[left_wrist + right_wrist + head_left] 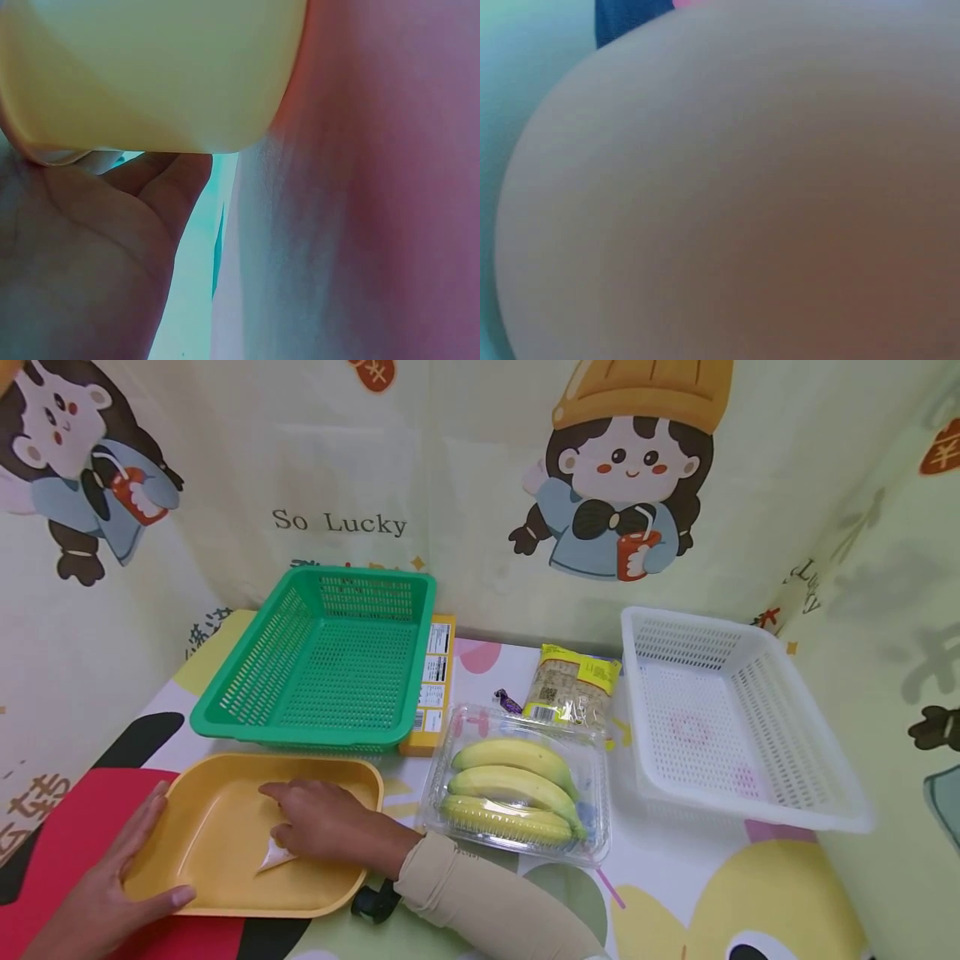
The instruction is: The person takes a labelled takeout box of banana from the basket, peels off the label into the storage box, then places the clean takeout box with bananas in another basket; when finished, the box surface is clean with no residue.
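- Head view, lower left: left hand, fingers spread, touches yellow tray.
- Right hand: index, thumb parted; whether it grips the white packet cannot be told.

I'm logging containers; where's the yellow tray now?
Head view, lower left: the yellow tray sits in front of the green basket, the left hand on its left end.

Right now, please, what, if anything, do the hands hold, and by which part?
Left hand: tray, near left corner. Right hand: unclear whether it grips the white item.
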